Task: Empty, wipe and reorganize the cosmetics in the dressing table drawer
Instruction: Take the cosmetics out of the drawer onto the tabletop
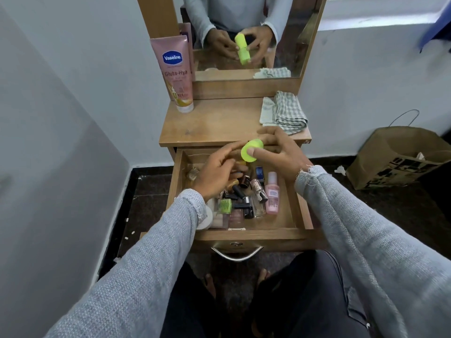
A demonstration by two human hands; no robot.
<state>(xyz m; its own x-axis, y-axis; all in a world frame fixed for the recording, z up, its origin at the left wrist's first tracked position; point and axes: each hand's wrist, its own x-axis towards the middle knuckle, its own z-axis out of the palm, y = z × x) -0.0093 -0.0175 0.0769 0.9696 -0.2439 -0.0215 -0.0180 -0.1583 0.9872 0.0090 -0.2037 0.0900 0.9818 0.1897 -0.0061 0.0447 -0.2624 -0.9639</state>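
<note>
The wooden drawer [296, 206] of the dressing table stands pulled out. Inside lie several small cosmetics, among them a pink bottle [272, 193], a green nail polish [225, 206] and dark bottles [245, 181]. My right hand [278, 152] grips a lime-green bottle [251, 150] above the drawer's back edge, thumb on its end. My left hand [219, 167] hovers beside it with curled fingers touching the bottle's far side; the mirror shows both hands around it. A checked cloth [284, 113] lies folded on the tabletop's right.
A pink Vaseline tube [177, 71] stands at the tabletop's back left, against the mirror frame [246, 87]. A brown paper bag [400, 157] sits on the dark floor to the right. My knees and feet are below the drawer handle [236, 254].
</note>
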